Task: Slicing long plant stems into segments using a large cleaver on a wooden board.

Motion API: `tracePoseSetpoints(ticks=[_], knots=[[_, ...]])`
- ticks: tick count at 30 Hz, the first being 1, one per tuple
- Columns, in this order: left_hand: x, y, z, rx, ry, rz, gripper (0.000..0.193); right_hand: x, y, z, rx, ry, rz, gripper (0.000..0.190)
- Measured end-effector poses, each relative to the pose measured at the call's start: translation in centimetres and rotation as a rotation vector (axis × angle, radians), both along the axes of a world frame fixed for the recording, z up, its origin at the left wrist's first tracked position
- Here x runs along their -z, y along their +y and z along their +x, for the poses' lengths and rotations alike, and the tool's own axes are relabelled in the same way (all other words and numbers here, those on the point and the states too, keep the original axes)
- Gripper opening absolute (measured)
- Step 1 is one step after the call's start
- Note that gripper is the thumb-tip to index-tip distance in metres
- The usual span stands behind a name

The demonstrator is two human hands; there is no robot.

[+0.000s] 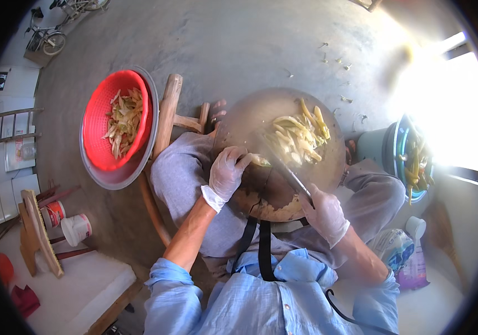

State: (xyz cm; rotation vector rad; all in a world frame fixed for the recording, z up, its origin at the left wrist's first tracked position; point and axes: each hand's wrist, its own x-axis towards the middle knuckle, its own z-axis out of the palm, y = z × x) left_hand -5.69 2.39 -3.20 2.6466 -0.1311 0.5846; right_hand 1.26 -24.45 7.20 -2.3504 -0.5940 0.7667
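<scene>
A round wooden chopping board [243, 115] lies before me, between my knees. My right hand [327, 215], in a thin clear glove, grips the handle of a knife [290, 176], its broad blade slanting up and left across the board. My left hand [227, 172], gloved the same way, pinches a pale green piece of pepper [260, 160] just left of the blade. Beyond the blade is a heap of yellow-green peppers [297, 138], some whole and some apparently cut; haze blurs their near side.
On my left, a red plastic colander [96, 121] of cut peppers [125, 121] sits in a grey basin [109, 182] beside a wooden chair [168, 113]. At right, a teal bucket [375, 144] stands by a blue-rimmed basin [419, 196] of peppers. Stem scraps [346, 99] dot the concrete floor.
</scene>
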Motion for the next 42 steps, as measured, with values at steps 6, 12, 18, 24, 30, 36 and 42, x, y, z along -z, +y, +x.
tracePoseSetpoints(ticks=[6, 12, 18, 24, 30, 36, 42], knots=[[0.1, -0.6, -0.3, -0.055, -0.011, -0.038, 0.029, 0.4, -0.4, 0.0, -0.126, 0.002, -0.101, 0.019], [-0.8, -1.2, -0.2, -0.106, -0.014, -0.144, 0.029, 2.5, 2.8, 0.2, -0.136, -0.105, -0.047, 0.02], [-0.5, -0.7, -0.9, -0.089, 0.041, -0.071, 0.024, 2.1, 1.3, 0.5, -0.04, -0.012, -0.027, 0.018], [-0.2, -0.7, -1.1, -0.07, 0.015, -0.047, 0.023, -0.2, -0.5, -0.6, -0.02, 0.001, -0.016, 0.018], [0.0, -0.9, -1.2, -0.06, -0.019, -0.074, 0.024, 0.4, -0.8, -0.4, -0.136, 0.035, -0.073, 0.017], [-0.1, -0.8, -1.0, -0.063, 0.008, -0.134, 0.024, 2.3, 2.8, 0.1, -0.106, 0.01, -0.027, 0.021], [-1.4, -0.8, 0.1, -0.5, -0.047, -0.429, 0.038, 3.1, 4.4, 0.4, -0.112, -0.065, 0.041, 0.022]])
